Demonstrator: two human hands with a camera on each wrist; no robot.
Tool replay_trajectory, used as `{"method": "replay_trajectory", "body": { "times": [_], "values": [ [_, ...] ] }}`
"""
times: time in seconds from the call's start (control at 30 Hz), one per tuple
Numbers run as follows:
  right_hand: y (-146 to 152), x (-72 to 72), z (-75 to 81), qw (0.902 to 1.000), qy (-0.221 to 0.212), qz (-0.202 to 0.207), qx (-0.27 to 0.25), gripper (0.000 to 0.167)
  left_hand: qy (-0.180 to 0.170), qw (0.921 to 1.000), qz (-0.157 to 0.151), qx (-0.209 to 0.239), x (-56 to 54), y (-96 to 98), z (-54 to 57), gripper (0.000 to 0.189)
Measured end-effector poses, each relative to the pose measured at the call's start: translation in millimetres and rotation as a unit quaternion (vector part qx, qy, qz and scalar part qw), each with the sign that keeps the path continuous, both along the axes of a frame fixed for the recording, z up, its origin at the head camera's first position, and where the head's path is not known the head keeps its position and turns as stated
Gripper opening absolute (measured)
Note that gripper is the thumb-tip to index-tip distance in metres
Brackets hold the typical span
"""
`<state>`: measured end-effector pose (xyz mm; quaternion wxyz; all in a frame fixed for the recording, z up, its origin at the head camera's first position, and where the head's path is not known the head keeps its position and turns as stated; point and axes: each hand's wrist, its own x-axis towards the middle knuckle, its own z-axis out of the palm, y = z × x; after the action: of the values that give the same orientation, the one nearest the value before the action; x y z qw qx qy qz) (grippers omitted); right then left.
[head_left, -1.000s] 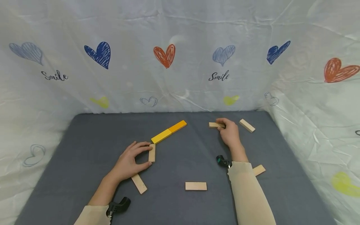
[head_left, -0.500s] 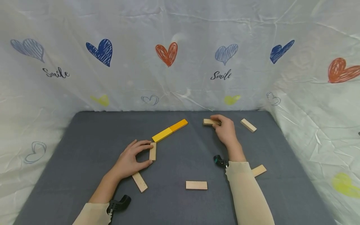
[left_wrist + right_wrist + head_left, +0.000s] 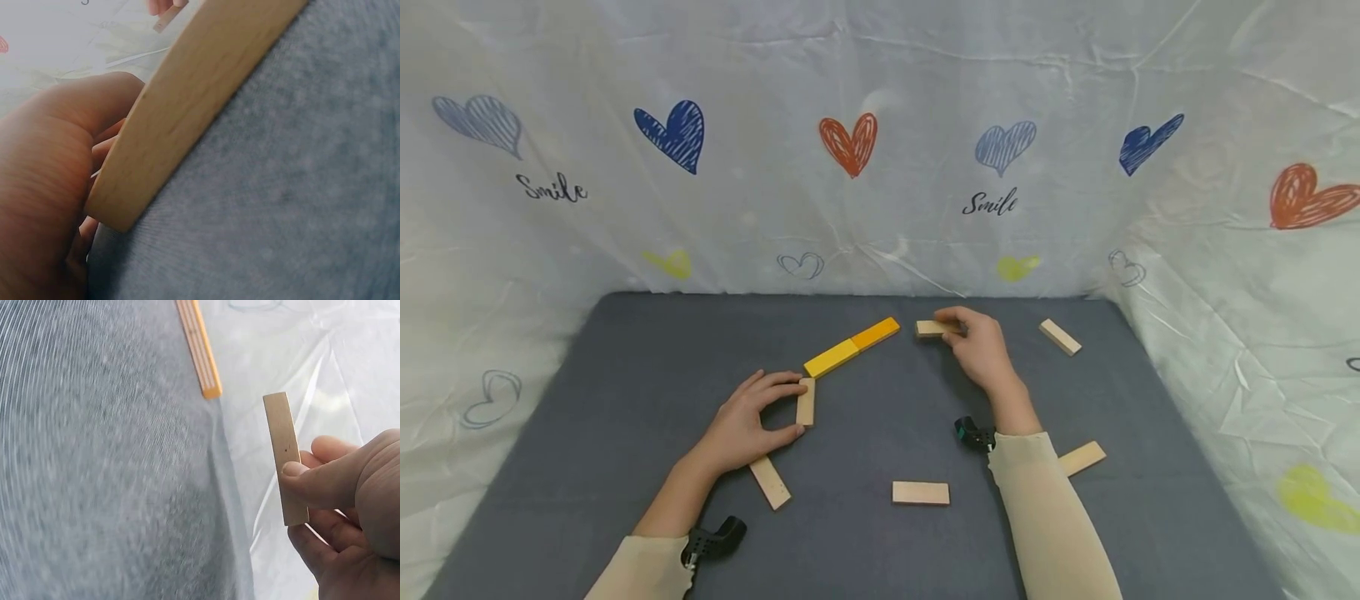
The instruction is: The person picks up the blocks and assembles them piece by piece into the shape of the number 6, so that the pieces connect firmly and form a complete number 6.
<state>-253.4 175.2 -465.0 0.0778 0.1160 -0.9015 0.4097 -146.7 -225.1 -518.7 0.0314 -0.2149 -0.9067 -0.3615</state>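
My left hand [image 3: 741, 429] pinches a plain wooden block [image 3: 806, 404] lengthwise between thumb and fingers, on the grey cloth. That block's far end meets the near end of a yellow block [image 3: 831, 358], which runs on into an orange block [image 3: 877, 333]. To the right, my right hand [image 3: 981, 350] grips another plain block [image 3: 928, 329] between thumb and fingertips. The right wrist view shows this block [image 3: 281, 444] raised, its free end pointing toward the orange block [image 3: 200, 350]. In the left wrist view a plain block [image 3: 187, 112] partly hides the left hand [image 3: 56, 162].
Loose plain blocks lie around: one [image 3: 771, 483] by the left wrist, one [image 3: 921, 493] at front centre, one [image 3: 1082, 458] beside the right sleeve, one [image 3: 1061, 337] at the back right. A white curtain [image 3: 910, 233] with printed hearts hangs behind the table.
The right hand has carried its plain block leftward toward the orange block. The left hand has kept its grip in nearly the same place.
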Motion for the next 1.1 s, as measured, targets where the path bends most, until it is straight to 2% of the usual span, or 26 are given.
{"method": "replay_trajectory", "body": {
  "times": [0.27,0.53,0.77,1.1],
  "values": [
    [-10,4.9,13.7,0.9996,0.010,0.024,-0.007,0.035,0.006,1.0000,-0.007,0.000,-2.5,0.3,2.4,0.062],
    [-22,12.8,24.0,0.9985,0.007,0.053,0.011,0.034,0.000,1.0000,-0.005,-0.002,-1.9,-0.5,1.1,0.061],
    [-35,16.8,25.8,0.9973,0.012,0.070,0.018,0.034,0.002,1.0000,-0.005,-0.002,-0.8,0.3,0.5,0.062],
    [-50,19.2,22.5,0.9928,0.005,0.119,0.011,0.030,0.006,1.0000,-0.008,-0.002,-1.3,0.7,2.0,0.062]
  ]
}}
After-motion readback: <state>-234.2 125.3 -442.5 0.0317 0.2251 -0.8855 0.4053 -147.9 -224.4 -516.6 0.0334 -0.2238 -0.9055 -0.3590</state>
